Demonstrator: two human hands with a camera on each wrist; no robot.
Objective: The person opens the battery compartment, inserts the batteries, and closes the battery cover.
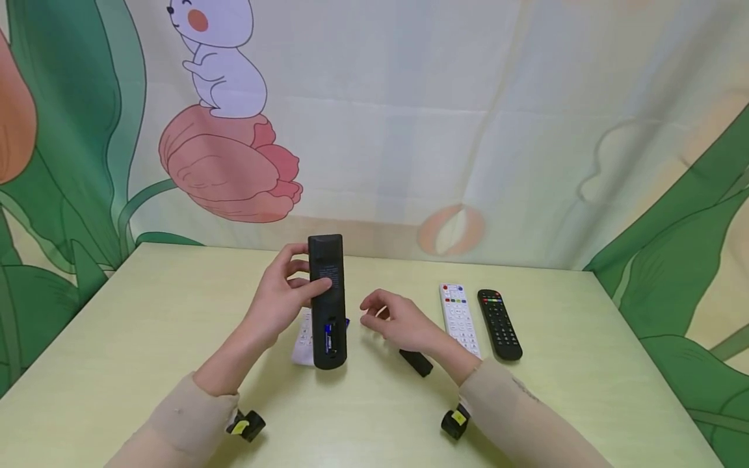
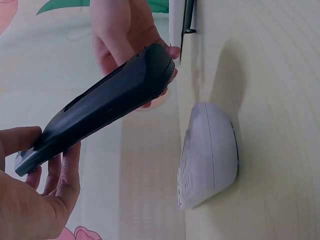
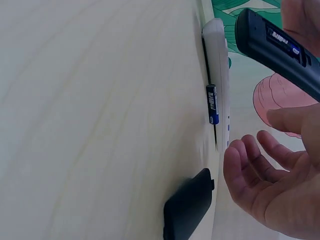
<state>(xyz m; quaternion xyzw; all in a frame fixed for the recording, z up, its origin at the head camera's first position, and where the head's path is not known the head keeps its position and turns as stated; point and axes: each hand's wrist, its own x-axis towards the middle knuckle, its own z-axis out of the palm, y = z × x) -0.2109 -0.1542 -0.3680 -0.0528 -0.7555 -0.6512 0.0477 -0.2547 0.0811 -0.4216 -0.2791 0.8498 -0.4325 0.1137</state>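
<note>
My left hand [image 1: 275, 299] grips a black remote control [image 1: 326, 302] above the table, with its back turned up and thumb across it. The battery compartment is uncovered and a blue-and-black battery [image 1: 329, 339] lies inside. My right hand [image 1: 404, 323] hovers right of the remote, fingers loosely bent and holding nothing. Below it on the table is the black battery cover [image 1: 418, 363]. Partly hidden behind the held remote lies a white remote [image 1: 303, 351]. A loose battery [image 3: 212, 104] rests beside that one in the right wrist view.
On the right side of the table [image 1: 585, 390] another white remote [image 1: 458, 315] and a second black remote [image 1: 500, 325] lie side by side, buttons up. A printed curtain [image 1: 374, 130] hangs along the table's far edge.
</note>
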